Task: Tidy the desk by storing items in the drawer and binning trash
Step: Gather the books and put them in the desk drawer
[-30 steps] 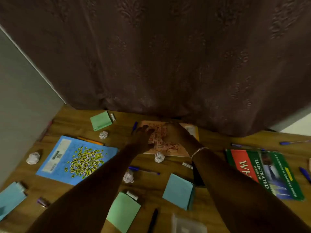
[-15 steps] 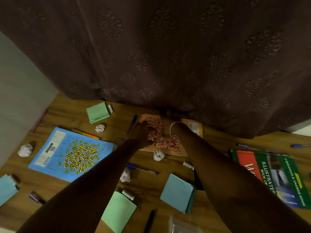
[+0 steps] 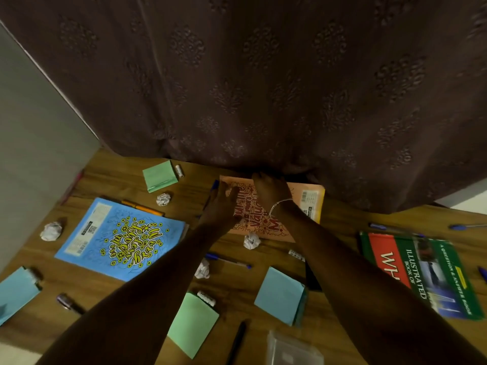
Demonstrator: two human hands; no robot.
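Observation:
An orange notebook [image 3: 266, 222] with red lettering lies at the back of the wooden desk [image 3: 110, 177], its far edge against the curtain. My left hand [image 3: 220, 206] rests on its left side with fingers spread. At the book's far edge my right hand [image 3: 268, 192] has its fingers bent down over the edge, and a bracelet shows on the wrist. Loose around them lie a blue notebook [image 3: 118, 238], a green illustrated book [image 3: 421, 272], crumpled paper balls [image 3: 251, 241] [image 3: 163, 199] [image 3: 51, 231] and a blue pen [image 3: 226, 260].
A dark patterned curtain [image 3: 263, 88] hangs over the desk's back edge; a grey wall [image 3: 31, 127] bounds the left. Green sticky pads [image 3: 159, 176] [image 3: 192, 325], blue pads [image 3: 280, 295], batteries [image 3: 207, 298], a black pen [image 3: 237, 341] and a clear plastic case [image 3: 292, 351] are scattered nearer me.
My right hand reached past the notebook toward the curtain and has come back to its far edge. My left hand stays on the book's left side.

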